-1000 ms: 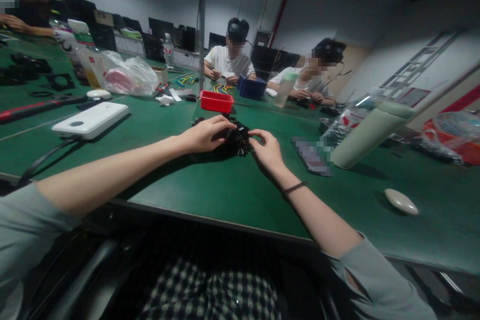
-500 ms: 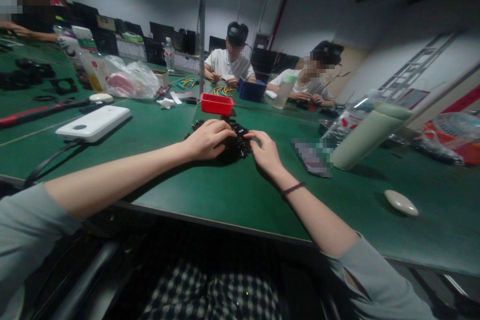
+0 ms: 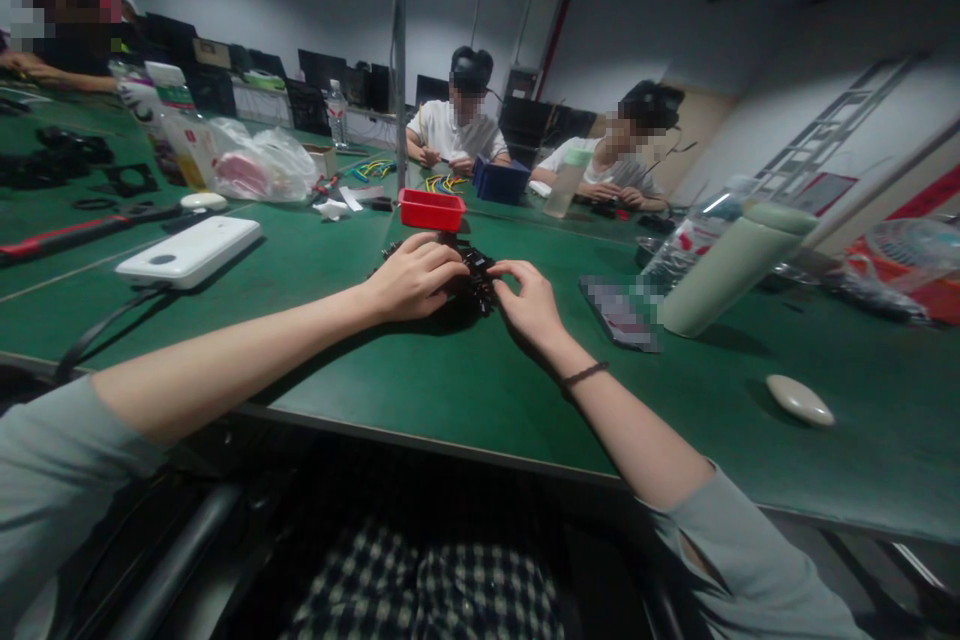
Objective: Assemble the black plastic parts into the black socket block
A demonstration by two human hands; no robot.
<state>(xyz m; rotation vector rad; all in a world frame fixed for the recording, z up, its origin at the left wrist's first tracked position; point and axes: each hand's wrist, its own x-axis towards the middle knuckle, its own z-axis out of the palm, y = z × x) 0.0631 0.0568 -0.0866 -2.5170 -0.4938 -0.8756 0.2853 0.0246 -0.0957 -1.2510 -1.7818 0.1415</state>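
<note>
A heap of small black parts (image 3: pixel 478 292) lies on the green table in front of me; what kind they are is too small and dark to tell. My left hand (image 3: pixel 421 277) rests over the heap's left side, its fingers curled down onto the parts and its fingertips partly hidden. At the right edge, my right hand (image 3: pixel 529 298) reaches in with bent index finger and thumb, which close in on a black part. Just behind the heap stands a red tray (image 3: pixel 431 211).
A white power bank (image 3: pixel 191 252) with a black cable lies left. To the right are a phone (image 3: pixel 621 313), a tilted green bottle (image 3: pixel 739 270) and a pale oval object (image 3: pixel 799 400). A blue bin (image 3: pixel 501 181), a plastic bag (image 3: pixel 262 160) and co-workers (image 3: pixel 457 132) are farther back.
The view has shifted slightly. Both hands stay at the black heap, with only very small finger movement.
</note>
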